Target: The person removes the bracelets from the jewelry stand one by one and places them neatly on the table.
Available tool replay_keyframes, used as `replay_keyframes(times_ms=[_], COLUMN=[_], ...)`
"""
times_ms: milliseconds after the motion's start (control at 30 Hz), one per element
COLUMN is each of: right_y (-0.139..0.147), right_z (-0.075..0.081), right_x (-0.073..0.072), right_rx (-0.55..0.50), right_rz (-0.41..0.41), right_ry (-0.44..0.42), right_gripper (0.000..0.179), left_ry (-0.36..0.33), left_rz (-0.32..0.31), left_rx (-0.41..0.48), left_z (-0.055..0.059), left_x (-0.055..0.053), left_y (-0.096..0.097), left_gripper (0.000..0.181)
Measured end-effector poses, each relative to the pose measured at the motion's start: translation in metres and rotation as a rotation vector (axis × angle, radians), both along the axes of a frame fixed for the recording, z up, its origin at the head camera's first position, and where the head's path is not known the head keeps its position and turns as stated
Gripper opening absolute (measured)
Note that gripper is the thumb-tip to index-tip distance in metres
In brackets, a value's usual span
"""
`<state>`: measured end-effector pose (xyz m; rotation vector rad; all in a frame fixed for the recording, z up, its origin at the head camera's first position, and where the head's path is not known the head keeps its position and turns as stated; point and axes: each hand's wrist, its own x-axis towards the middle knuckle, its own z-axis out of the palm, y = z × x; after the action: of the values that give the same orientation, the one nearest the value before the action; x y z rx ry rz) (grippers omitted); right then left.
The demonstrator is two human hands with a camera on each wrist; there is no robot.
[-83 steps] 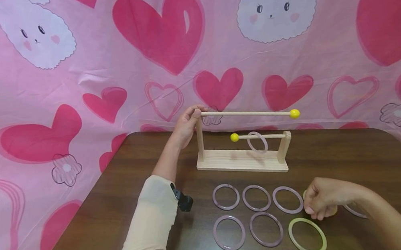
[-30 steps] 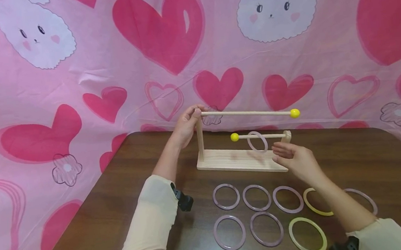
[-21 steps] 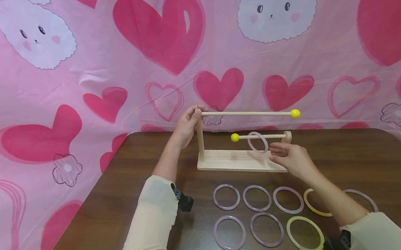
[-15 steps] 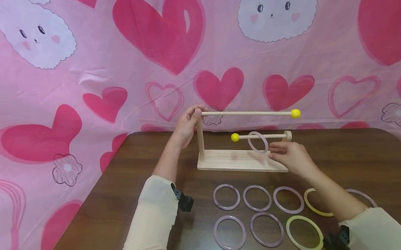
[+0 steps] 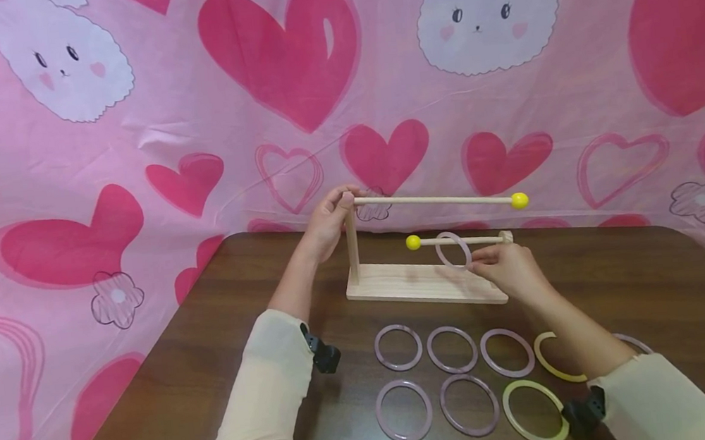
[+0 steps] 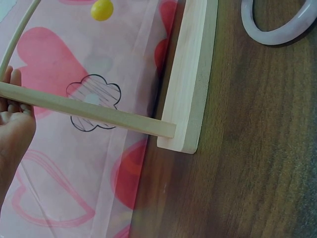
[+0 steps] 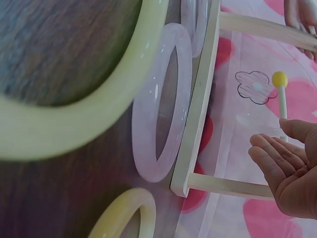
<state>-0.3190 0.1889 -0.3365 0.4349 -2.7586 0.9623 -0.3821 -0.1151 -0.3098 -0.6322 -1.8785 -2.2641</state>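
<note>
A wooden bangle stand [image 5: 423, 287] stands towards the back of the table, with two rods ending in yellow balls. My left hand [image 5: 326, 226] holds the top of its taller left post, thumb in front and fingers behind. One pale lilac bangle [image 5: 439, 254] hangs round the lower rod [image 5: 488, 239], between its yellow ball and the shorter post. My right hand [image 5: 510, 268] is at that bangle's right edge, fingertips touching it. The right wrist view shows this hand's fingers [image 7: 270, 153] nearly straight, the thumb apart from them. The upper rod [image 5: 433, 200] carries no bangle.
In front of the stand lie several lilac bangles [image 5: 379, 413] in two rows. Two yellow bangles [image 5: 506, 407] lie at the right, one partly under my right forearm in the head view. A pink cloth with hearts [image 5: 279, 57] hangs behind the brown table [image 5: 238, 295].
My right hand has moved from the loose bangles up to the stand, then slightly left against the hanging bangle. The left hand stays on the post. A front yellow bangle has shifted slightly left.
</note>
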Motion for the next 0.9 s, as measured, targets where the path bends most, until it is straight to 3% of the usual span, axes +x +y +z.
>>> replay_keyframes(times_ms=[433, 667, 900], right_y=[-0.006, -0.008, -0.011], right_z=[-0.001, 0.000, 0.001], right_x=[-0.003, -0.005, -0.004], right_rx=[0.017, 0.003, 0.004], right_rz=[-0.021, -0.004, -0.001], right_ry=[0.007, 0.003, 0.009], right_gripper=[0.025, 0.025, 0.020], left_ry=[0.010, -0.002, 0.002], left_rz=[-0.010, -0.010, -0.013], left_rx=[-0.004, -0.002, 0.007], left_z=[-0.001, 0.000, 0.000], left_x=[-0.001, 0.000, 0.000], left_y=[-0.001, 0.000, 0.000], left_gripper=[0.037, 0.048, 0.044])
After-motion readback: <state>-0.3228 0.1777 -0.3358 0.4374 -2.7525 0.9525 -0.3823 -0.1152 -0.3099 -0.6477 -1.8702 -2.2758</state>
